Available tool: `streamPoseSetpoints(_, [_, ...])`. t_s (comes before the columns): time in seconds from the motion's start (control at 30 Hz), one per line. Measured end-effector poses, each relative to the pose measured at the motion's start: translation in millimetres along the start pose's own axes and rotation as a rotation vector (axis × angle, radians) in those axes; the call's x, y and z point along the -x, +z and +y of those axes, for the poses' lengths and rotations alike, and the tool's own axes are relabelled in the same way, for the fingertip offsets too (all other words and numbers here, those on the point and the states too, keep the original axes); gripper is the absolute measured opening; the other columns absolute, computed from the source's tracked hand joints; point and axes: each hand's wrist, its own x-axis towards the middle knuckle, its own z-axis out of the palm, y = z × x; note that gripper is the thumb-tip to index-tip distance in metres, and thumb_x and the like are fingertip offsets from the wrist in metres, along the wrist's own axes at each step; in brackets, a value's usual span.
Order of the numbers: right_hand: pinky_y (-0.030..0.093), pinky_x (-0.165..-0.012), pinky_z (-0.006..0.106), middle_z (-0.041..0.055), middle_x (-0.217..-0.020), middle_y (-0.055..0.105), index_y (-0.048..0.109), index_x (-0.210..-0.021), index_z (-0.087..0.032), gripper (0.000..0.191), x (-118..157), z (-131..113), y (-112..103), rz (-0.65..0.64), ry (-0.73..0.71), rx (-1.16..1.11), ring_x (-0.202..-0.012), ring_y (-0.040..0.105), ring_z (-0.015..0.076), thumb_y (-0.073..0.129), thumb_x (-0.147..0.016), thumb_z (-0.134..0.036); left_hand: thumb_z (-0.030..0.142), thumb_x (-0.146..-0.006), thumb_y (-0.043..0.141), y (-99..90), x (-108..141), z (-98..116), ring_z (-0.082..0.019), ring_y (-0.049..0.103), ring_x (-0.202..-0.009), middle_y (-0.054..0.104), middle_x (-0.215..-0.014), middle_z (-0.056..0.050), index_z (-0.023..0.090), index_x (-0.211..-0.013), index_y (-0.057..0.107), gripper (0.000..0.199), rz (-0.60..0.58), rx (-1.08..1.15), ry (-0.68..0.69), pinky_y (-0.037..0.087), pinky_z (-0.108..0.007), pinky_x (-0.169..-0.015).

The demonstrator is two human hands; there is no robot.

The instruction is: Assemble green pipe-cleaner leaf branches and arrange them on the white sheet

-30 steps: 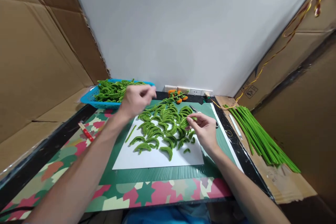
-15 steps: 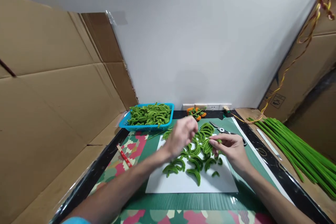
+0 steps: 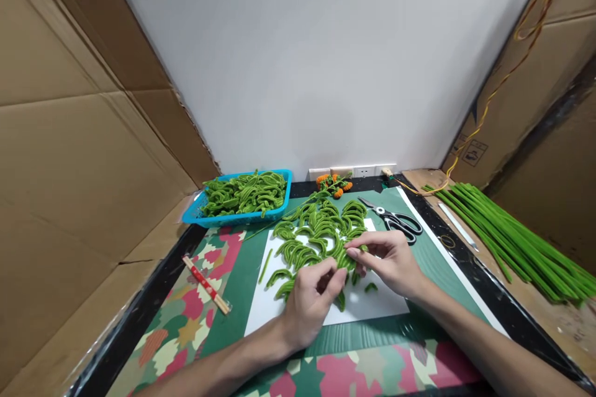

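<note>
Many bent green pipe-cleaner pieces [image 3: 298, 254] lie over a white sheet [image 3: 261, 316] on the table. My right hand [image 3: 391, 260] is closed in a pinch over the right side of the pile, with a green pipe-cleaner piece at its fingertips. Just to its left and nearer to me, my left hand [image 3: 311, 301] has its thumb and forefinger curled together low over the pieces. Whatever is between those fingers is too small or hidden to make out. Black-handled scissors [image 3: 395, 220] lie beyond my right hand.
A blue basket [image 3: 186, 214] heaped with green pieces stands at the back left. Orange pipe-cleaner flowers [image 3: 335, 186] lie near the wall sockets [image 3: 364, 171]. Wrapped chopsticks [image 3: 205, 283] are on the left, long green stems [image 3: 516, 239] and a white-handled tool [image 3: 459, 227] on the right. Cardboard [image 3: 93, 130] walls the left side.
My left hand has come down and toward me from above the pile, now close beside my right hand. My right hand keeps its pinch. The camera view has shifted.
</note>
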Motion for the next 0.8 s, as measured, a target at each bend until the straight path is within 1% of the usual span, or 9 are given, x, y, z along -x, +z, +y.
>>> streamPoseSetpoints(0.07, [0.054,-0.05,0.021,0.0032,-0.073,0.075,0.088,-0.093,-0.021,0.013,0,-2,-2,-0.021,-0.017,0.019,-0.053,0.068,0.0122,0.088,-0.088,-0.033,0.053,-0.109,0.052,0.9,2,0,-0.011,0.039,-0.058,0.042,-0.064,0.005,0.018,-0.073,0.052,0.05,0.035,-0.01,0.0,0.03,-0.026,-0.058])
streamPoseSetpoints(0.2, [0.053,-0.05,0.021,0.0043,-0.077,0.077,0.087,-0.091,-0.02,0.012,1,-8,-6,-0.079,-0.04,0.068,-0.053,0.067,0.0114,0.083,-0.093,-0.031,0.046,-0.108,0.054,0.3,2,3,-0.009,0.036,-0.057,0.039,-0.06,0.005,0.017,-0.065,0.049,0.052,0.047,-0.017,0.077,0.028,-0.026,-0.057])
streamPoseSetpoints(0.33, [0.053,-0.048,0.021,0.0032,-0.073,0.076,0.084,-0.09,-0.019,0.013,2,-11,-6,-0.081,0.02,0.055,-0.053,0.067,0.0122,0.084,-0.092,-0.031,0.044,-0.108,0.055,-0.8,0,2,-0.009,0.037,-0.056,0.041,-0.06,0.004,0.017,-0.065,0.051,0.051,0.025,0.015,0.092,0.029,-0.024,-0.056])
streamPoseSetpoints(0.4, [0.055,-0.049,0.021,0.0028,-0.074,0.076,0.084,-0.092,-0.019,0.012,2,-10,-5,-0.066,0.03,0.031,-0.053,0.068,0.0122,0.086,-0.09,-0.031,0.046,-0.108,0.056,-0.4,0,-1,-0.008,0.039,-0.056,0.044,-0.062,0.004,0.017,-0.071,0.055,0.047,0.023,0.077,0.058,0.03,-0.023,-0.055])
streamPoseSetpoints(0.43, [0.056,-0.05,0.021,0.0029,-0.076,0.077,0.084,-0.095,-0.02,0.012,2,-9,-4,-0.061,0.024,0.023,-0.054,0.069,0.012,0.086,-0.09,-0.03,0.047,-0.107,0.058,0.0,0,-2,-0.008,0.04,-0.057,0.046,-0.065,0.004,0.017,-0.077,0.058,0.043,0.028,0.122,0.033,0.031,-0.022,-0.054])
streamPoseSetpoints(0.53, [0.062,-0.058,0.022,0.0043,-0.088,0.081,0.085,-0.103,-0.021,0.014,3,-8,-2,-0.061,-0.013,0.046,-0.06,0.073,0.0127,0.086,-0.09,-0.027,0.048,-0.105,0.065,1.6,-1,-6,-0.007,0.044,-0.055,0.056,-0.076,0.004,0.018,-0.107,0.063,0.03,0.045,0.258,-0.026,0.033,-0.019,-0.05])
streamPoseSetpoints(0.6, [0.063,-0.061,0.023,0.0052,-0.093,0.083,0.085,-0.107,-0.022,0.016,4,-7,-2,-0.077,-0.046,0.088,-0.065,0.075,0.0138,0.085,-0.091,-0.025,0.048,-0.105,0.066,2.1,-2,-7,-0.005,0.043,-0.051,0.061,-0.084,0.003,0.021,-0.125,0.061,0.034,0.054,0.326,-0.043,0.032,-0.018,-0.046])
streamPoseSetpoints(0.67, [0.063,-0.061,0.024,0.0054,-0.094,0.083,0.086,-0.107,-0.023,0.015,4,-6,-2,-0.1,-0.086,0.134,-0.067,0.075,0.0143,0.083,-0.092,-0.024,0.048,-0.106,0.065,2.1,-4,-7,-0.003,0.041,-0.047,0.062,-0.085,0.003,0.022,-0.128,0.061,0.034,0.073,0.352,-0.041,0.029,-0.017,-0.043])
streamPoseSetpoints(0.8, [0.064,-0.062,0.023,0.005,-0.093,0.083,0.085,-0.11,-0.023,0.017,5,-5,-3,-0.093,-0.12,0.207,-0.069,0.076,0.015,0.08,-0.094,-0.023,0.049,-0.107,0.064,0.7,-7,-4,-0.001,0.043,-0.044,0.064,-0.086,0.001,0.019,-0.119,0.066,0.032,0.12,0.34,-0.026,0.027,-0.016,-0.041])
